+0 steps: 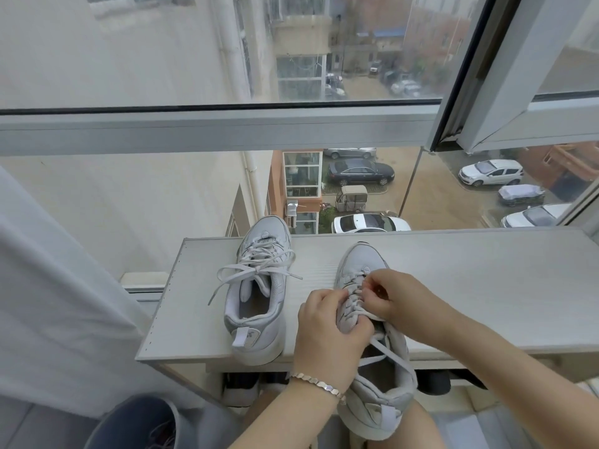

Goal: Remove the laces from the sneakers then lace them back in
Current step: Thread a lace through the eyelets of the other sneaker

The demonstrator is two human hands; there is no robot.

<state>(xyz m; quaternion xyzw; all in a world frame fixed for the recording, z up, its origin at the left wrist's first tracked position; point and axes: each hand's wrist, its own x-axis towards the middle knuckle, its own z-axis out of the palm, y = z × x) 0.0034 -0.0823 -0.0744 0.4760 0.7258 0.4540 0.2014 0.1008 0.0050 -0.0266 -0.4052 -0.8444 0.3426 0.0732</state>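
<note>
Two pale grey sneakers are in the head view. The left sneaker [259,293] stands on the white shelf top [470,286], toe toward the window, its lace [256,270] threaded with loose ends spread to both sides. The right sneaker [372,367] lies with its toe on the shelf and its heel over my lap. My left hand [327,338], a silver bracelet on the wrist, grips that shoe's side at the eyelets. My right hand [393,294] pinches its lace [359,296] over the tongue. A loose lace end trails across the shoe opening.
The shelf stands against a large window with a grey frame [227,131]; a street with parked cars lies far below. A white curtain [55,286] hangs at the left. A grey bin [139,422] sits at the lower left. Dark shoes show under the shelf.
</note>
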